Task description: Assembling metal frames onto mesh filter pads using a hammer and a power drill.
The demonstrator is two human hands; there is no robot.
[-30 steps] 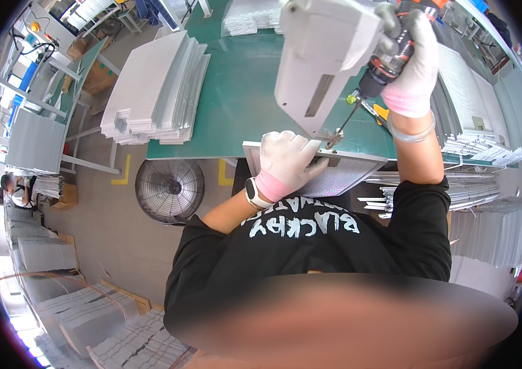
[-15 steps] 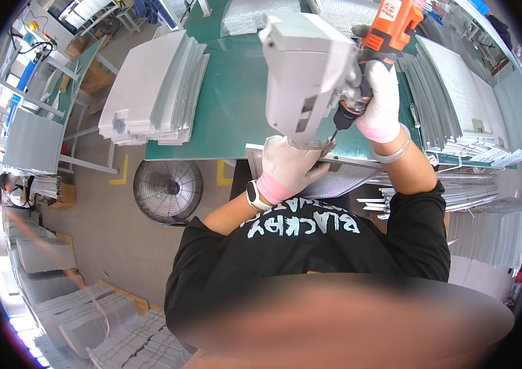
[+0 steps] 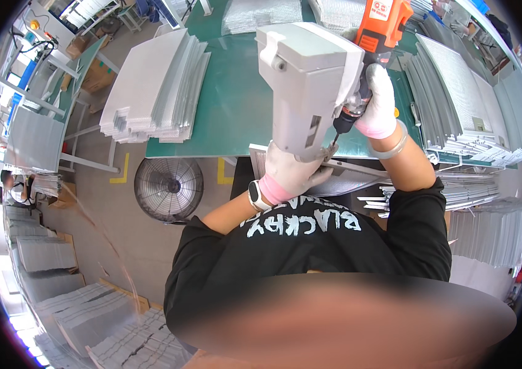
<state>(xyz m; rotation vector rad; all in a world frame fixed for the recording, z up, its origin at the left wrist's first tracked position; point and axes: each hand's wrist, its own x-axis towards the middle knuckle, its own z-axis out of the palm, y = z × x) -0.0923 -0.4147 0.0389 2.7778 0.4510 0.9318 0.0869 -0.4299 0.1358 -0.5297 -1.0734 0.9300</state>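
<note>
My right hand [image 3: 379, 104], in a white glove with a pink cuff, is closed around an orange and black power screwdriver [image 3: 379, 38]. A large grey box-shaped unit [image 3: 303, 86] sits against the tool's left side, and the bit points down toward the edge of a framed mesh panel [image 3: 353, 186]. That panel leans between my body and the table's front edge. Gloved the same way, my left hand [image 3: 287, 172] grips the panel's upper edge just left of the bit tip. The grey unit hides part of its fingers.
A green table [image 3: 230, 104] spans the front, with stacks of mesh panels on its left [image 3: 150, 86] and right [image 3: 442, 92]. On the floor at left stands a round fan [image 3: 169, 189]. Metal strips [image 3: 458, 189] lie below the table's right edge. More panel stacks [image 3: 89, 307] stand behind left.
The screwdriver and its grey unit have shifted slightly left and toward me. My left hand and the panel edge have moved down a little. Both grips stay the same.
</note>
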